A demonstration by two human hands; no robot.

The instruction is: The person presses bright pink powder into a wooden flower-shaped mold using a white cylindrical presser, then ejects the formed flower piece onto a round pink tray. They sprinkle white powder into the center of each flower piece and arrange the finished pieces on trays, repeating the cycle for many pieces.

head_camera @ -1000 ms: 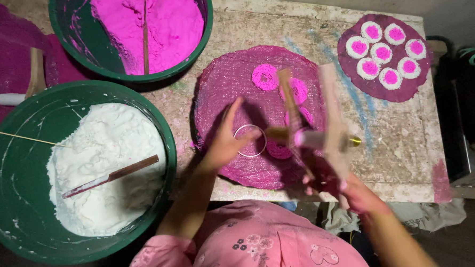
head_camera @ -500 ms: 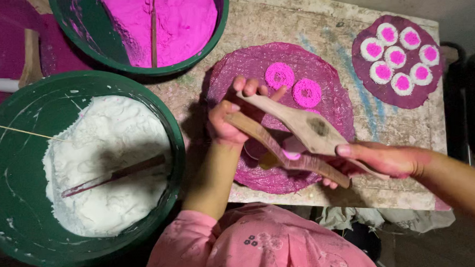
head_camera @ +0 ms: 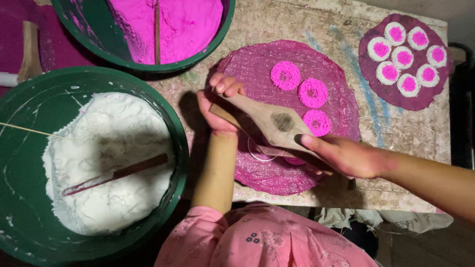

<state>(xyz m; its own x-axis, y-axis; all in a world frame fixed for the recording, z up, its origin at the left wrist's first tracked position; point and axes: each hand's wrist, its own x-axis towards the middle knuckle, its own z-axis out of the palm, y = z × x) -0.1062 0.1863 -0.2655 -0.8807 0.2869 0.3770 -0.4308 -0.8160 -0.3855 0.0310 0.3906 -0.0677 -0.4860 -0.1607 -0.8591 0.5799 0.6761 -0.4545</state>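
Observation:
My left hand (head_camera: 221,105) grips one end of a hinged wooden press (head_camera: 273,124) held over a round magenta mat (head_camera: 261,68). My right hand (head_camera: 345,155) clasps the other end of the press, fingers wrapped over its handle. Three pink rings (head_camera: 312,93) lie in a row on the mat beyond the press. A thin metal ring (head_camera: 255,151) rests on the mat under the press. The press's underside is hidden.
A green tub of white dough (head_camera: 97,155) with a stick sits at left. A green tub of pink dough (head_camera: 163,19) stands behind it. A second round mat (head_camera: 443,82) with several white-and-pink rings lies at the far right of the worn table (head_camera: 398,137).
Both hands have closed on the press and lowered it nearer the mat. A third pink ring now lies on the mat.

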